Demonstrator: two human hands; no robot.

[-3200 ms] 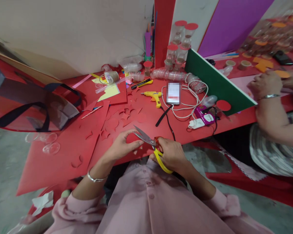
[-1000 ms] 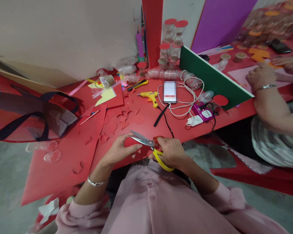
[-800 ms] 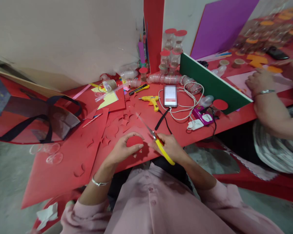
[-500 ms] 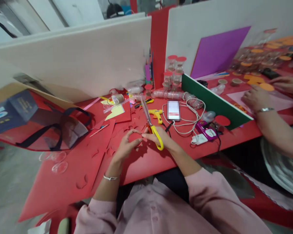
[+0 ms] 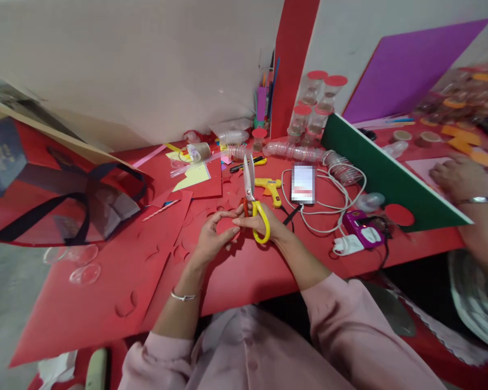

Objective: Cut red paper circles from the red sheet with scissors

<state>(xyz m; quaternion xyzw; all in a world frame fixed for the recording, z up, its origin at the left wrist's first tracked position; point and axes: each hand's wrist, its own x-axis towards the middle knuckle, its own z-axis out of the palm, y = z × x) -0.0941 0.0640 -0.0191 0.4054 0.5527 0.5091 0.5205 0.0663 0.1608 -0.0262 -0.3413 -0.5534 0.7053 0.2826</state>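
Note:
My left hand is closed in a pinch on a red paper circle, its thumb and fingers at the rim. My right hand has its fingers through the scissors, whose handles are yellow and red. The blades point up and away from me, slightly apart, with no paper between them. The right fingertips also touch the paper circle's right edge. Several curved red paper scraps lie about the hands on the red sheet. Just beyond the right hand is a yellow glue gun.
A phone with a coiled white cable lies to the right, near a purple power adapter. A green divider separates another person's hand. Red-lidded plastic jars stand behind. A red bag sits left.
My view has shifted, so the bag slides left and the jars and divider slide right. The scissors have turned more upright, with the blades spread slightly. Both hands keep their holds.

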